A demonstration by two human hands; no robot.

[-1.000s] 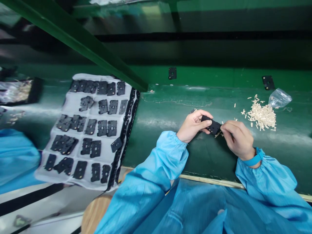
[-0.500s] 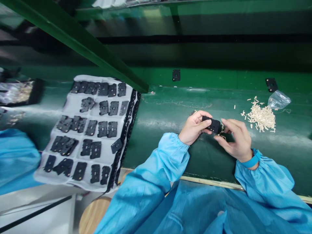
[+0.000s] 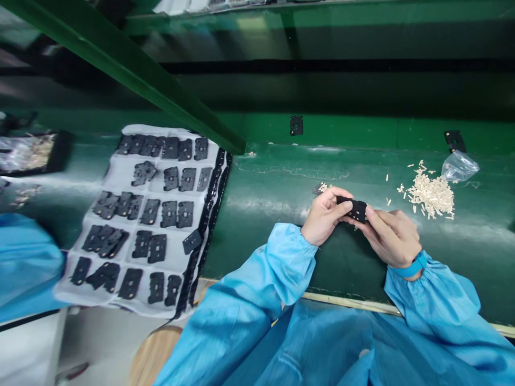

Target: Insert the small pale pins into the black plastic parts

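A small black plastic part (image 3: 356, 211) with a few light dots is held above the green bench. My left hand (image 3: 325, 215) is closed on its left end, thumb on top. At the opposite end, my right hand (image 3: 392, 236) pinches the same part between thumb and fingers; whether a tiny piece is also in that pinch is hidden. Just behind my left hand lie a few small pale pieces (image 3: 323, 187) beside something dark, partly covered. Farther right is a heap of small cream-coloured pieces (image 3: 433, 196).
A crumpled clear plastic bag (image 3: 460, 165) lies behind the heap. Black parts rest near the back edge (image 3: 296, 125) and on a pale cloth-like sheet (image 3: 159, 181) at left. A green post (image 3: 161, 88) slants above the sheet. Another person's blue sleeve (image 3: 28, 265) shows far left.
My right hand has moved left and closed onto the part's right end; before, it was apart from it with thumb and fingers spread. My left hand has shifted slightly right, uncovering more pale pieces.
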